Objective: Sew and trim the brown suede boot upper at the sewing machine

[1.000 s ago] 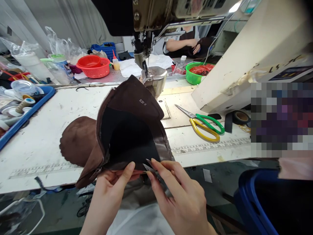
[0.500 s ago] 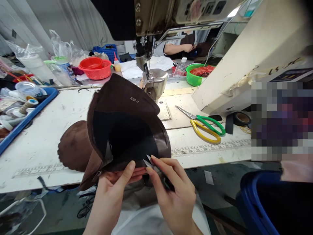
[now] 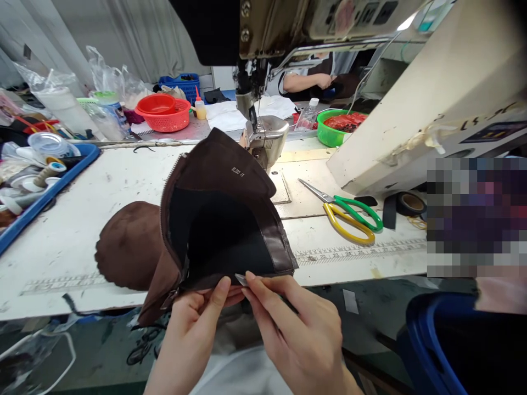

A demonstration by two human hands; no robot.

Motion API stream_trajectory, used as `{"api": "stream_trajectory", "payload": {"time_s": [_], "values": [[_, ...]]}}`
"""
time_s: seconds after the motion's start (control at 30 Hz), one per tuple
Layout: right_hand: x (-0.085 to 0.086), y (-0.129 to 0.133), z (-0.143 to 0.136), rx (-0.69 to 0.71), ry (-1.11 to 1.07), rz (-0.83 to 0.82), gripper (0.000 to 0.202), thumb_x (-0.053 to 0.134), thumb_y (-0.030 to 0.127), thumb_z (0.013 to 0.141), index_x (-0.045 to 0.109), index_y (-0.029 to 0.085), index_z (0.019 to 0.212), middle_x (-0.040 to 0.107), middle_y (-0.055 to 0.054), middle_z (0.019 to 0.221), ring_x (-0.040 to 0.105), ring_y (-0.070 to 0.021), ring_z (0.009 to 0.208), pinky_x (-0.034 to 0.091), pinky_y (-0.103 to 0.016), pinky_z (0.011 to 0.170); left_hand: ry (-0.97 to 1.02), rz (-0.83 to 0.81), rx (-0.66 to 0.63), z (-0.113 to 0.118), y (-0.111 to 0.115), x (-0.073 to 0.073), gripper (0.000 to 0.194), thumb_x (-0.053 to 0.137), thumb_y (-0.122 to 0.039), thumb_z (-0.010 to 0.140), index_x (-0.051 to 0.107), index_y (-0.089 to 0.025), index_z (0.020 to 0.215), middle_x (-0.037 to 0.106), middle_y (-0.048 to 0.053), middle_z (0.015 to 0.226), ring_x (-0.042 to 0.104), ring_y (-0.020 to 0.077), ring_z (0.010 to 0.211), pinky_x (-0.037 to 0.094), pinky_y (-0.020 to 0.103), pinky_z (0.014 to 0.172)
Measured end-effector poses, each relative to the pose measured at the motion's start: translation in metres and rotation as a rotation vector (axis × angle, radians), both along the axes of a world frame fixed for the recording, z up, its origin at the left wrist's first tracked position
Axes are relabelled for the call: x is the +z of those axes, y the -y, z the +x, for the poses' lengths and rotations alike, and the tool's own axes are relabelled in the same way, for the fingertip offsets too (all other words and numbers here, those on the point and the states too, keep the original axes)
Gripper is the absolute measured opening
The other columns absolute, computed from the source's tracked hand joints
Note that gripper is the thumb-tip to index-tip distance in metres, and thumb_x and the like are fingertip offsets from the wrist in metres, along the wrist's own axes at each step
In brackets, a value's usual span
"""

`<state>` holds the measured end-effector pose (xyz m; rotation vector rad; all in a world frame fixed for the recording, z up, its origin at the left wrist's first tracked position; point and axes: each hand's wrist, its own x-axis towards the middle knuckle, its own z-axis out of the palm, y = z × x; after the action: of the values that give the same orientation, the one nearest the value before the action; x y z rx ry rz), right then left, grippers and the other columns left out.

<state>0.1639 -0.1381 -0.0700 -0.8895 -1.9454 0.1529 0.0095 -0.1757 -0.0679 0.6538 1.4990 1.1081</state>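
A dark brown boot upper (image 3: 247, 175) with a black lining and a zipper along its left edge leans over the table's front edge, its inside facing me. My left hand (image 3: 197, 323) pinches its lower edge, thumb inside and fingers beneath. In my right hand (image 3: 296, 329) is a pair of thread snips (image 3: 241, 280), held between thumb and fingers; only the pointed tips show, together at the lower edge near my left thumb. The rest of the snips is hidden by the hand. Left of the opening, the upper's rounded brown part (image 3: 129, 244) lies on the table.
Behind the upper stands a sewing machine (image 3: 267, 137). Scissors (image 3: 346, 211) with green and yellow handles lie to the right, near a tape roll (image 3: 411, 203). A blue tray (image 3: 88, 159) holds spools at left. Red (image 3: 164, 120) and green baskets (image 3: 329, 134) stand behind; a co-worker's arm (image 3: 307, 82) shows beyond.
The snips' blades were apart and have come together at the edge. My right hand has turned lower over them. The upper's top has tipped slightly to the right.
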Motion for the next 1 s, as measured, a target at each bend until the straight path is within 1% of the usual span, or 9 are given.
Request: {"api": "stream_trajectory", "payload": {"time_s": [0.07,0.2,0.43,0.57,0.67,0.77,0.87,0.93,1.0], "values": [[0.000,-0.001,-0.002,0.007,0.015,-0.001,0.024,0.066,0.004,0.090,0.071,0.010,0.112,0.075,-0.008,0.082,0.070,-0.0135,0.068,0.058,-0.022,0.059,0.019,-0.003,-0.006,0.001,0.001,0.002,0.040,0.074,-0.055,0.081,0.081,-0.019,0.096,0.079,0.008,0.099,0.074,0.0201,0.097,0.054,0.023,0.096],[-0.001,-0.001,-0.004,-0.011,0.033,0.014,0.023,0.066,0.005,0.090,0.072,0.010,0.111,0.075,-0.007,0.081,0.070,-0.0133,0.068,0.057,-0.022,0.059,0.023,-0.003,0.038,0.003,0.001,0.004,0.040,0.076,-0.054,0.079,0.081,-0.018,0.093,0.079,0.009,0.095,0.075,0.0216,0.094,0.056,0.026,0.095],[-0.001,0.000,-0.006,-0.044,0.047,0.060,0.018,0.068,0.003,0.088,0.075,0.007,0.105,0.075,-0.008,0.080,0.070,-0.0137,0.067,0.055,-0.024,0.060,0.027,0.011,0.035,0.002,-0.002,0.000,0.040,0.076,-0.054,0.078,0.081,-0.018,0.096,0.079,0.009,0.094,0.075,0.0210,0.091,0.057,0.025,0.092],[0.001,0.002,-0.008,-0.085,0.083,0.081,0.015,0.066,0.003,0.089,0.075,0.006,0.101,0.074,-0.009,0.078,0.069,-0.0139,0.065,0.053,-0.024,0.057,0.029,-0.001,0.053,0.007,-0.002,0.006,0.042,0.077,-0.055,0.077,0.081,-0.018,0.097,0.079,0.009,0.097,0.074,0.0216,0.093,0.057,0.025,0.093],[-0.001,0.004,-0.010,-0.106,0.098,0.083,0.016,0.066,0.002,0.089,0.074,0.005,0.102,0.073,-0.009,0.077,0.068,-0.0137,0.063,0.052,-0.024,0.056,0.005,-0.016,0.086,0.009,-0.003,0.011,0.043,0.077,-0.055,0.076,0.081,-0.018,0.098,0.079,0.008,0.097,0.074,0.0219,0.095,0.056,0.025,0.094],[-0.008,0.004,-0.011,-0.099,0.069,0.068,0.019,0.065,0.002,0.090,0.072,0.005,0.107,0.072,-0.009,0.076,0.067,-0.0135,0.061,0.052,-0.023,0.054,0.040,-0.010,0.016,0.006,-0.004,0.008,0.044,0.075,-0.056,0.079,0.080,-0.018,0.102,0.078,0.009,0.101,0.074,0.0233,0.097,0.056,0.028,0.097],[-0.013,0.002,-0.009,-0.057,-0.020,-0.033,0.020,0.064,0.004,0.091,0.072,0.009,0.109,0.070,-0.007,0.078,0.065,-0.0122,0.060,0.051,-0.022,0.052,0.059,-0.015,-0.062,0.001,-0.004,0.003,0.047,0.069,-0.058,0.083,0.079,-0.018,0.106,0.077,0.010,0.106,0.072,0.0245,0.103,0.053,0.032,0.102],[-0.014,0.000,-0.007,-0.037,-0.057,-0.090,0.021,0.065,0.005,0.091,0.073,0.011,0.109,0.070,-0.007,0.079,0.066,-0.0119,0.061,0.052,-0.021,0.053,0.045,-0.027,-0.073,-0.001,-0.003,0.001,0.049,0.066,-0.060,0.085,0.078,-0.018,0.108,0.077,0.010,0.109,0.071,0.0242,0.107,0.051,0.032,0.106],[-0.014,0.000,-0.006,-0.031,-0.064,-0.094,0.023,0.066,0.005,0.090,0.072,0.012,0.111,0.070,-0.007,0.081,0.067,-0.0125,0.064,0.053,-0.021,0.054,0.033,-0.031,-0.079,-0.001,-0.001,-0.001,0.050,0.065,-0.061,0.085,0.078,-0.018,0.108,0.076,0.010,0.111,0.070,0.0243,0.109,0.049,0.032,0.107]]}}
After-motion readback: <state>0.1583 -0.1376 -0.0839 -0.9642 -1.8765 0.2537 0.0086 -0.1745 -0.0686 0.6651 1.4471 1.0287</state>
